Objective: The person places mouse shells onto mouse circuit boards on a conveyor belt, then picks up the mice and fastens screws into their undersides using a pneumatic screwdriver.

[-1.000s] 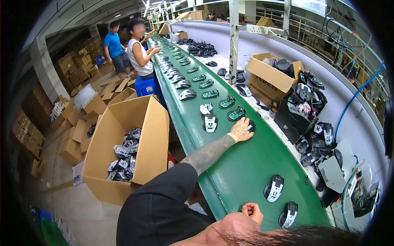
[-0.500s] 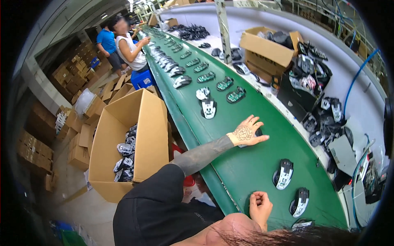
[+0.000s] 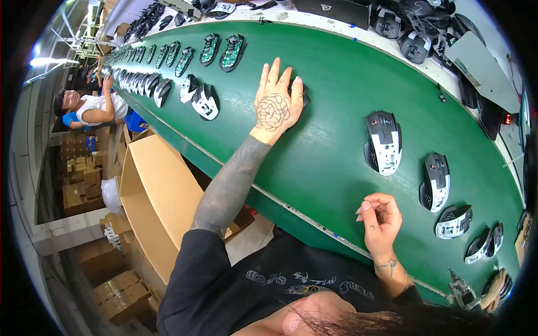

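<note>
My left hand [image 3: 274, 106] rests over a dark computer mouse [image 3: 305, 96] on the green conveyor belt, its palm hiding most of it. The fingers stretch past the mouse and the thumb lies along its side. Near the belt's front edge, my right hand [image 3: 383, 224] is raised with thumb and fingers pinched together; anything between the tips is too small to make out. Beyond the right hand is a black and white mouse [image 3: 384, 144], with another mouse [image 3: 435, 182] to its right. A pair of part-built mice [image 3: 205, 102] lies left of my left hand.
Green circuit boards in mouse bases [image 3: 232, 53] line the far side of the belt [image 3: 330, 145]. White-and-black shells [image 3: 161, 92] form a nearer row. A large open carton [image 3: 162, 185] stands beside the belt at left. A person in white [image 3: 101, 109] works farther along.
The view has swung toward the right, so more mice show at the belt's right end. My left hand stays over the mouse; my right hand has lifted slightly, still pinched.
</note>
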The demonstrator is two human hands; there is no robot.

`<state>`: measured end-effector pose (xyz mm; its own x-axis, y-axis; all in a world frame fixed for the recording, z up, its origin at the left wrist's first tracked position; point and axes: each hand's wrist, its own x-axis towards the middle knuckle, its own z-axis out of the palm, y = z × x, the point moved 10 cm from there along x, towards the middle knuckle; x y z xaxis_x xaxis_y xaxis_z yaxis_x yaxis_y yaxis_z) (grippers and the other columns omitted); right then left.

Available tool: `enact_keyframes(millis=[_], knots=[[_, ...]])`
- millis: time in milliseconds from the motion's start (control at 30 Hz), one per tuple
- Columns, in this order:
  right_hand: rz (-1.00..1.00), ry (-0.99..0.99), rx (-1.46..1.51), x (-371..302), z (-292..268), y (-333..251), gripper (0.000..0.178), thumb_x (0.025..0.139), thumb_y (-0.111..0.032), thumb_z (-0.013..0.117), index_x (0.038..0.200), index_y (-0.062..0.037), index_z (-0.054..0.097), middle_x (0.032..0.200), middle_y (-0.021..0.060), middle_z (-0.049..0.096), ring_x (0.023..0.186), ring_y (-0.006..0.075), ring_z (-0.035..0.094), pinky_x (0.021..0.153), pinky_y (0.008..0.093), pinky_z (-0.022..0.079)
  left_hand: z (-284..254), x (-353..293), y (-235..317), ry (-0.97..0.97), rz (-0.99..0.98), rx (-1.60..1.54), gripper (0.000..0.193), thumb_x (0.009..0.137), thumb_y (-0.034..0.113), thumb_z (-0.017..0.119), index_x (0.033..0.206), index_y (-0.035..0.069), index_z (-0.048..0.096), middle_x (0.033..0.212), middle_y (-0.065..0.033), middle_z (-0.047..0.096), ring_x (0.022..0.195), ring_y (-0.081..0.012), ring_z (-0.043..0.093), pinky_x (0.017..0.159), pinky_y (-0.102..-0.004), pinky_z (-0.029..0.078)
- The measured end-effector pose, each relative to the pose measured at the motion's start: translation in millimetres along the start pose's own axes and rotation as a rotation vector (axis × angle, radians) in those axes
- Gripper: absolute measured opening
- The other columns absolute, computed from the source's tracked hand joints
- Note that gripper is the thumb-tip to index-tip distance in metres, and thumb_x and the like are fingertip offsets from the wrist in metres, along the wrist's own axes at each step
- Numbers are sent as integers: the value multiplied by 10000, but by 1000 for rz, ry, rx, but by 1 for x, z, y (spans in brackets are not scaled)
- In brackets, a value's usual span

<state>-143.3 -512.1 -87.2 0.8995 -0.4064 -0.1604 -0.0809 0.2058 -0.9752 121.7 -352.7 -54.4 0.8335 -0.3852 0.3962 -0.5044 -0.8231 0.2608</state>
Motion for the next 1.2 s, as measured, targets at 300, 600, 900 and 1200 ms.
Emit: enact_keyframes(millis=[300,600,900,1200], knots=[[49,-171,48,-16,32,4,87,858,-6,625,928,5,576,731,37,631,633,76,593,572,202,475,-28,3,-3,104,60,-58,288,898,279,524,1012,43,643,1152,-209,586,1073,-359,559,934,-433,447],[-51,-118,27,-24,23,6,54,903,-41,572,916,-15,526,731,26,544,622,80,534,536,205,461,-22,-22,31,54,77,-168,270,845,293,558,847,37,642,983,-138,623,957,-311,587,860,-401,484],[-24,-149,-33,-14,27,8,63,894,-31,578,935,-11,534,738,29,565,629,82,548,538,206,464,-109,-52,-45,514,-34,-118,449,624,309,672,944,2,604,1031,-213,552,1023,-399,502,894,-504,414],[44,-189,-17,-13,31,10,71,888,-39,599,932,-6,553,746,41,601,636,86,573,562,205,481,-89,-71,-217,240,-527,-92,812,660,507,734,1324,113,480,1437,-262,229,1284,-445,304,1051,-495,308]])
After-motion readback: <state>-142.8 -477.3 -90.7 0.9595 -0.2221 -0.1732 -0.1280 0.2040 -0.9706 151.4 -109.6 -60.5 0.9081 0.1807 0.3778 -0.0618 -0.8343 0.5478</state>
